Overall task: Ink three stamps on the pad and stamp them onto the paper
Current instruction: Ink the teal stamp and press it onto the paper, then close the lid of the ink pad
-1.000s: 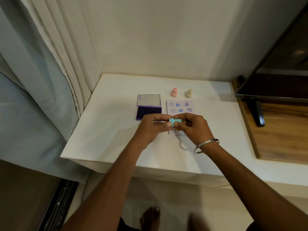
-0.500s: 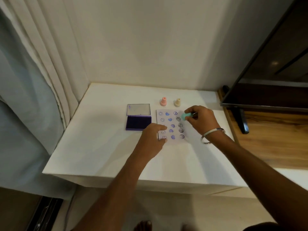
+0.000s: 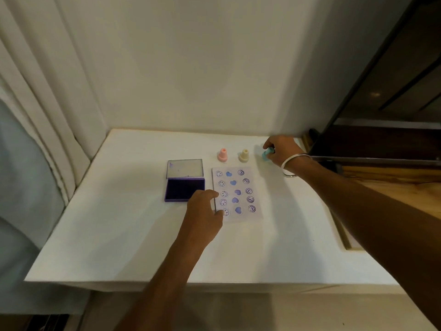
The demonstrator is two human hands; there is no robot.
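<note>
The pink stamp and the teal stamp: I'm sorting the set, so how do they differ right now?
The pink stamp stands upright and untouched behind the paper; the teal stamp is tilted, pinched in the right hand. The pink one is the left end of the row, with the cream stamp between them; the teal one is at the right end. Both are small pastel stamps at the back of the white table.

No readable text, only smiley, heart and round stamp marks on paper (image 3: 237,194)
</note>
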